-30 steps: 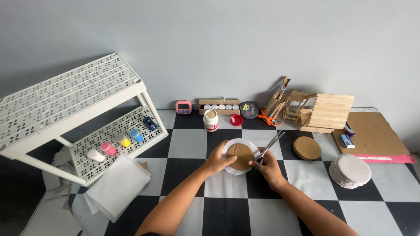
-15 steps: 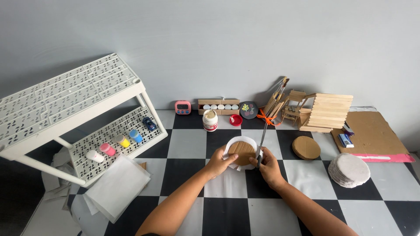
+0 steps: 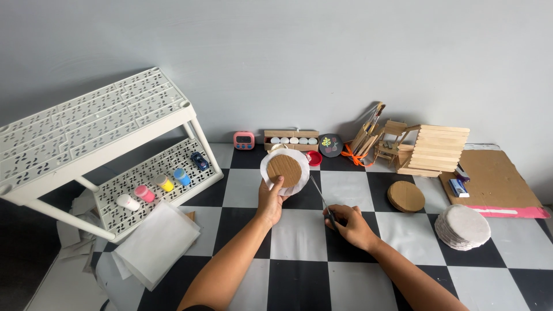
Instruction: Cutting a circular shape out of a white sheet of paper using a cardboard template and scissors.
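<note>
The left hand point(image 3: 271, 201) is closed on the lower rim of a round cardboard disc backed with a white paper circle point(image 3: 284, 170), lifting it upright off the floor at about twelve o'clock from the wrist, in front of the white glue jar. To its right, at roughly three o'clock, the right hand point(image 3: 348, 223) rests low on the checkered floor point(image 3: 299, 236), fingers curled round the handles of scissors point(image 3: 320, 200) whose blades, apparently together, point toward ten o'clock. I'd judge the trimming paused for a look at the edge; any further cut would need disc and blades brought together.
</note>
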